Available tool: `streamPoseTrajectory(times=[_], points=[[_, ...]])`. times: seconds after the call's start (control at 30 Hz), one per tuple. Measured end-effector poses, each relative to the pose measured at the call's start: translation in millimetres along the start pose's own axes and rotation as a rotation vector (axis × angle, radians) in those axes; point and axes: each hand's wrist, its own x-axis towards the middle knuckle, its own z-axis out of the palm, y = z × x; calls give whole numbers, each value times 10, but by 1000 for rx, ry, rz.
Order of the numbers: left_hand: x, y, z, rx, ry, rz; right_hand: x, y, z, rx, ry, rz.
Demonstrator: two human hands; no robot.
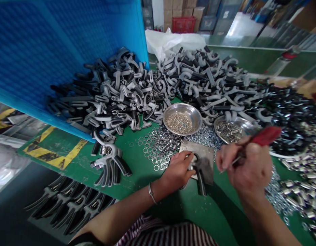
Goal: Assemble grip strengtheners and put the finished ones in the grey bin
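My left hand (177,169) presses on a grey-and-black hand-grip exerciser handle (202,182), its fingers closed round the upper end. Under that end lies a square metal plate (209,150) on the green bench. Raised to the right of the plate, my right hand (246,164) is wrapped round a red-handled tool (266,135). A thin metal part of it shows below the fingers, but blur hides its exact kind. Just beyond the plate stands a steel bowl (198,119) of tiny metal pieces. Loose metal rings (158,160) lie left of my left hand.
A blue crate (70,41) lies tipped at left, spilling handles (127,92). More handles (206,71) are heaped behind. A second bowl (221,119) holds pins. Black parts (293,119) and shiny cylinders (306,191) crowd the right. Assembled hand grips (110,164) sit at left.
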Motion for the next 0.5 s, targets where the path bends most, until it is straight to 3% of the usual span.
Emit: streamPoseTrajectory(times=[0.07,0.13,0.23,0.3,0.4,0.5], points=[[-6,6,-71,31,12,25,34,-48,-149,-77,50,0],[77,-14,-243,85,54,75,17,60,-378,-249,5,136],[451,-127,-628,283,119,104,-68,390,-751,-391,-104,393],[818,-246,-869,498,81,37,-109,584,-938,-517,-151,452],[1320,-411,-1063,675,-53,-58,-133,671,-1105,-869,-161,245],[1555,-500,-1063,708,-94,-62,-232,555,-1259,-1022,-144,70]])
